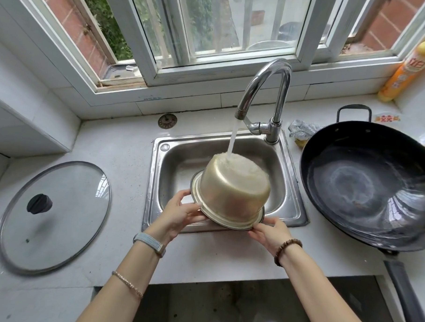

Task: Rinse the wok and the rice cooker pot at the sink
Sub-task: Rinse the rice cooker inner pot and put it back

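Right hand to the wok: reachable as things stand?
Likely yes, once freed. The wok sits on the counter right of the sink with nothing between. But the right hand, with the left hand, holds the upturned rice cooker pot by its rim.

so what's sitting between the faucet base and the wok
A crumpled silvery scourer atop something yellow, between the faucet base and wok, seen in the head view.

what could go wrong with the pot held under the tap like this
1. The pot is wet and tilted base-up, held only at its rim by the left hand and right hand; it could slip into the sink.
2. The water strikes the upturned base, so it may splash onto the counter.
3. The wok sits close on the right, its handle sticking out toward the person; an elbow might catch it.
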The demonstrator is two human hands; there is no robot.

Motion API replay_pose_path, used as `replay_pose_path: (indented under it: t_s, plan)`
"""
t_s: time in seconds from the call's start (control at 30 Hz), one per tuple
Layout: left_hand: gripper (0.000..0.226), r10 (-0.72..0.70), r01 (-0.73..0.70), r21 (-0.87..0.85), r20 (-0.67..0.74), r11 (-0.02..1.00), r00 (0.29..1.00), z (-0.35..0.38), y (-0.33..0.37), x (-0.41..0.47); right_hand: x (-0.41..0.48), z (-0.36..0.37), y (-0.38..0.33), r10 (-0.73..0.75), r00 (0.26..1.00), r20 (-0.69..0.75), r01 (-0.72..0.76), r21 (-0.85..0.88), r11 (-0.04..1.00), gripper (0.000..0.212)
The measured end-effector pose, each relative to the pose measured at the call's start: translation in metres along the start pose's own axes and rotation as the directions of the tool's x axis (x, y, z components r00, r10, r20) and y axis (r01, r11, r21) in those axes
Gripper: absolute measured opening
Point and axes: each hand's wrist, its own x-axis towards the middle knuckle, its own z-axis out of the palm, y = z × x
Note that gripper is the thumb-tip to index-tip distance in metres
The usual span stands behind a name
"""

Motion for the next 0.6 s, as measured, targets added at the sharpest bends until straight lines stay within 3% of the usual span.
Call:
replay_pose_path:
  t_s: [0.23,0.37,0.6]
  plan:
    - [0.040,0.098,-0.100,0.075,0.036,0.992,0.995,0.024,0.018,0.001,0.006,-0.006,-0.001,0.089,0.996,0.029,-0.093,0.171,0.981,0.012]
    - [0.044,0.125,-0.128,0.132,0.036,0.983,0.992,0.038,0.024,0.004,0.007,-0.009,0.001,0.126,0.991,0.042,-0.132,0.216,0.967,0.025]
    - [0.049,0.117,-0.112,0.154,-0.027,0.982,0.993,0.048,0.030,0.006,0.001,-0.008,-0.008,0.106,0.992,0.067,-0.120,0.263,0.957,0.012]
